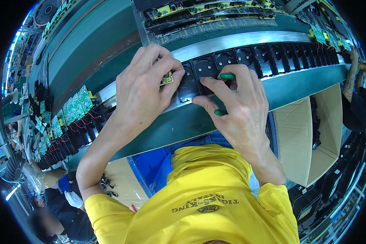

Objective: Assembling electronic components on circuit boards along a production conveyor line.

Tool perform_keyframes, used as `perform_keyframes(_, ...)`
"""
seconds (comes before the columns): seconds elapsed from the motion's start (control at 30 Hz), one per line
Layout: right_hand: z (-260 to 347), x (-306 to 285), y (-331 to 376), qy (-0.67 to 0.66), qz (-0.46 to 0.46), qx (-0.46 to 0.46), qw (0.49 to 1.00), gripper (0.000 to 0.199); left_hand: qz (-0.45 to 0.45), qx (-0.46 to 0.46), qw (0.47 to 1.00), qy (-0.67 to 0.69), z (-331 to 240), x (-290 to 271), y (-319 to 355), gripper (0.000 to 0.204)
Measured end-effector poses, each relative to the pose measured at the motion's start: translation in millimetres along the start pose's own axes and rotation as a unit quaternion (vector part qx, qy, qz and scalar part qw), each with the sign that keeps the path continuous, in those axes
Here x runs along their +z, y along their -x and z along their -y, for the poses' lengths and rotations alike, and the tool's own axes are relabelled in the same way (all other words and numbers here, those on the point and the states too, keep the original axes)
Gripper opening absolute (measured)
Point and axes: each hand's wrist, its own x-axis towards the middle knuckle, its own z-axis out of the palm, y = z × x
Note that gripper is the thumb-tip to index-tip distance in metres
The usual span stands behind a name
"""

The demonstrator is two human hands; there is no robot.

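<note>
My left hand [144, 81] pinches a small yellow circuit board [167, 78] between thumb and fingers, just above the row of black plastic casings [225, 59]. In my right hand [245, 107] rests a hand tool with two green handles [227, 76]; the palm hides its jaws. My right index finger reaches down to one black casing [188, 87], and the right thumb is at its near edge. Small bright metal spots show inside several casings. Whether a wire lies between my right fingertips I cannot make out.
Stacked trays of yellow boards [207, 19] stand beyond the row. Green circuit boards [78, 106] with red wires lie on casings at the left. An open cardboard box [290, 142] stands at the right, below the green bench edge [297, 90]. Other people work at both sides.
</note>
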Motion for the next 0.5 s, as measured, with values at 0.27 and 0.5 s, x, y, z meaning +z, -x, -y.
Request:
perform_keyframes(0.27, 0.2, -0.1, 0.0, -0.004, 0.002, 0.002, 1.0, 0.035, 0.005, 0.008, 1.0, 0.01, 3.7, -1.1, 0.5, 0.011)
perform_keyframes(0.5, 0.3, -0.8, 0.1, 0.0, 0.002, 0.002, 1.0, 0.035, -0.017, 0.064, 0.997, -0.042, 1.8, 0.7, -1.6, 0.012)
